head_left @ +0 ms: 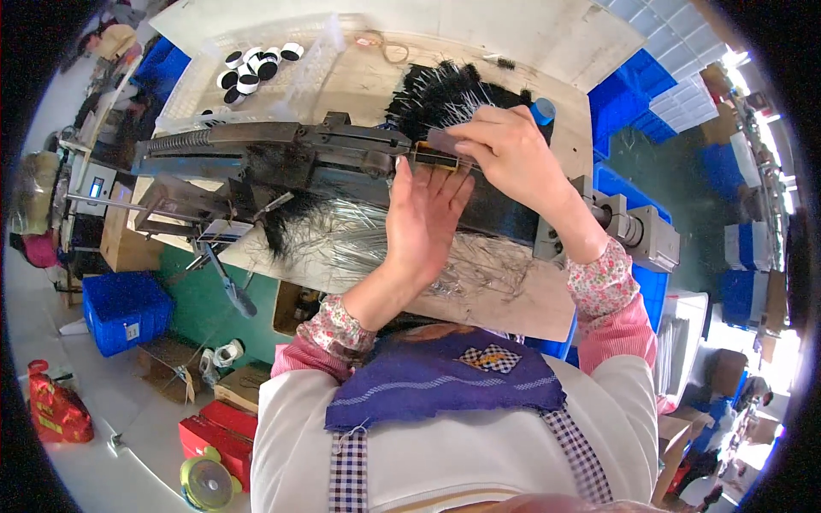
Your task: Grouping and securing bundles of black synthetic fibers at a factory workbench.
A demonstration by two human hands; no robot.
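- Landmark: a long dark metal machine (282, 154) lies across the wooden bench (513, 291), running from a coiled spring end at the left to a grey block (637, 231) at the right.
- Left hand (423, 218): raised flat, fingers extended and together, palm set against the front of the machine near its middle. It is released, clasping nothing; the fingertips reach up to the small brass-coloured fitting (436, 156) on top of the machine.
- Right hand (513, 154): positioned over the machine just right of the left hand, fingers curled and pinching at the same brass-coloured fitting. Whether a separate item is held between the fingers cannot be told; the grip point is covered by the fingers.
- Black bristle bundle (445, 94): lies on the bench directly behind the machine, beyond the right hand, tips fanning to the left.
- A second black tuft (278, 218) hangs at the front of the machine, left of the left hand.
- Loose silvery wires (359, 239) are strewn on the bench in front of the machine, under the left forearm.
- White mesh tray (316, 60): behind the machine to the left, holding black-and-white round pieces (252, 68).
- Blue crate (124, 312): on the floor, in front of the machine's left end.
- Blue cylinder (542, 111): behind the machine, just right of the bristle bundle.
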